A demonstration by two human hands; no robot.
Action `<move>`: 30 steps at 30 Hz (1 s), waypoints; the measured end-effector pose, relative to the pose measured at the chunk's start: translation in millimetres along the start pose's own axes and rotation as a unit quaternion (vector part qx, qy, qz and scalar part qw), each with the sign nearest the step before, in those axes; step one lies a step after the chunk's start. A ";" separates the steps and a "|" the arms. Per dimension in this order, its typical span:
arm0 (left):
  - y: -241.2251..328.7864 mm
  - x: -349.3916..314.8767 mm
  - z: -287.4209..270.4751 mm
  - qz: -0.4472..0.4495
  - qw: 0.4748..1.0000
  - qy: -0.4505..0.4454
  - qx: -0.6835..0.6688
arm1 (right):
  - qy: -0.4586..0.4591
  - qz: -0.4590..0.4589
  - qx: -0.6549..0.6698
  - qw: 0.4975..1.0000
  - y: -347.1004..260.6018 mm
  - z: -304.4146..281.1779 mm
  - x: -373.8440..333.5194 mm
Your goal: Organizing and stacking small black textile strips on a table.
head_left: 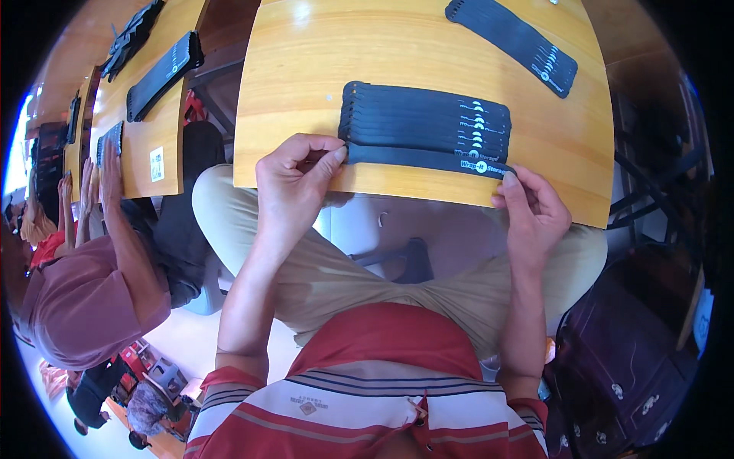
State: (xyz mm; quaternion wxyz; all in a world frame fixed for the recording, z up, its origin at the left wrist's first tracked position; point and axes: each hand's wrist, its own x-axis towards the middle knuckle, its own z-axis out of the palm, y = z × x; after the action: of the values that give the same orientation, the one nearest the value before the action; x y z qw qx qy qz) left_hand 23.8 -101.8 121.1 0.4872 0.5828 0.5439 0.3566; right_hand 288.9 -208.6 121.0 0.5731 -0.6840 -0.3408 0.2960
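A black strap [413, 158] with a white print lies stretched along the near side of a fanned row of matching black straps [413, 115]. Its left end is pinched between thumb and fingers of my left hand [294, 180]. At the other end, my right hand [533, 206] grips the strap's tip beside the print. The row overlaps strap over strap on the wooden table [290, 69], close to its front edge. Some finger parts are hidden behind the thumbs.
Another stack of black straps [520, 46] lies at the table's far right. On the neighbouring table [138, 153] to the left are more strap stacks [163, 76]. A person in a mauve shirt [92, 298] works there with both hands. A dark purple cover [627, 359] is at the lower right.
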 end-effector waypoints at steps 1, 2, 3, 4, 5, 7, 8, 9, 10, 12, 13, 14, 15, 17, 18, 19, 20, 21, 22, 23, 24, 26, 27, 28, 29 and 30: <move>0.3 0.9 -0.1 -0.010 1.000 -0.004 0.017 | 0.001 0.000 -0.002 1.000 0.4 0.1 0.4; 0.6 1.7 0.0 -0.020 0.999 -0.008 0.035 | 0.001 -0.001 -0.004 1.000 0.6 0.2 0.8; 0.6 2.5 0.7 -0.021 0.999 -0.009 0.034 | 0.001 0.000 -0.005 1.000 0.5 0.1 1.2; 0.8 2.9 1.4 -0.020 0.999 0.001 0.038 | -0.001 0.004 -0.011 1.000 0.2 0.1 1.7; 1.4 3.3 2.1 -0.019 0.999 0.011 0.042 | -0.003 0.008 -0.017 1.000 -0.2 0.0 2.1; 6.6 3.5 2.7 -0.026 0.998 0.010 0.050 | -0.004 0.008 -0.024 1.000 -0.9 -0.1 2.6; 8.4 3.7 3.0 -0.032 0.998 0.009 0.058 | -0.006 0.007 -0.031 0.999 -1.0 0.2 3.0; 8.7 4.3 3.4 -0.034 0.998 0.007 0.058 | -0.006 0.009 -0.032 0.999 -1.1 1.4 3.5; 9.4 4.7 3.2 -0.042 0.998 0.007 0.046 | 0.000 0.006 -0.033 0.999 -2.2 3.2 3.9; 11.1 6.0 2.3 -0.051 0.998 0.007 0.034 | 0.005 0.005 -0.035 0.999 -2.5 4.6 4.7; 11.7 6.8 1.5 -0.049 0.998 0.005 0.042 | 0.008 0.012 -0.036 0.999 -2.2 4.8 4.8; 12.0 7.5 0.7 -0.048 0.998 0.003 0.050 | 0.010 0.018 -0.036 0.999 -1.9 5.1 4.8; 12.0 8.2 -0.1 -0.049 0.997 0.003 0.051 | 0.010 0.020 -0.036 0.999 -1.7 4.8 4.8; 12.4 8.9 -1.9 -0.044 0.998 -0.001 0.050 | 0.001 0.007 -0.050 0.999 -1.4 3.8 5.4; 13.3 8.8 -3.1 -0.045 0.998 0.000 0.053 | 0.000 0.008 -0.048 0.999 -1.7 4.6 5.7; 13.4 9.6 -2.3 -0.046 0.997 -0.004 0.054 | 0.000 0.009 -0.048 0.999 -2.6 4.1 6.1; 13.3 10.6 -1.6 -0.048 0.997 -0.007 0.056 | 0.000 0.010 -0.048 0.999 -3.1 3.6 6.3; 12.8 11.9 -1.4 -0.048 0.997 -0.009 0.055 | 0.001 0.011 -0.050 0.999 -3.2 2.8 6.4; 12.8 12.2 -2.1 -0.049 0.997 -0.015 0.056 | -0.003 0.010 -0.051 0.999 -2.7 2.3 6.6; 12.9 12.6 -2.6 -0.050 0.997 -0.021 0.058 | -0.006 0.010 -0.053 0.999 -2.0 1.9 6.9; 13.7 13.0 -2.6 -0.051 0.997 -0.021 0.058 | -0.006 0.011 -0.053 0.999 -1.0 1.3 7.3; 15.8 13.1 -2.8 -0.055 0.996 -0.022 0.069 | -0.016 0.004 -0.044 0.999 0.2 0.3 7.6; 15.4 13.1 -2.8 -0.056 0.996 -0.023 0.068 | -0.016 0.005 -0.045 0.999 -0.1 0.0 7.8; 14.5 13.3 -3.0 -0.055 0.996 -0.021 0.062 | -0.014 0.007 -0.048 0.999 -1.1 0.0 7.7; 13.8 13.6 -3.1 -0.054 0.997 -0.019 0.055 | -0.012 0.009 -0.051 0.999 -2.3 0.1 7.7; 14.0 13.9 -3.3 -0.054 0.997 -0.022 0.053 | -0.010 0.009 -0.053 0.998 -3.6 0.7 7.7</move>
State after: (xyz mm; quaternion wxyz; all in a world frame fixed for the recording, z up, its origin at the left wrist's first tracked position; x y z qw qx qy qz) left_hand 26.8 -86.7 133.7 0.4858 0.5852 0.5820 0.2876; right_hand 292.5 -201.6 124.3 0.5297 -0.7135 -0.3556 0.2897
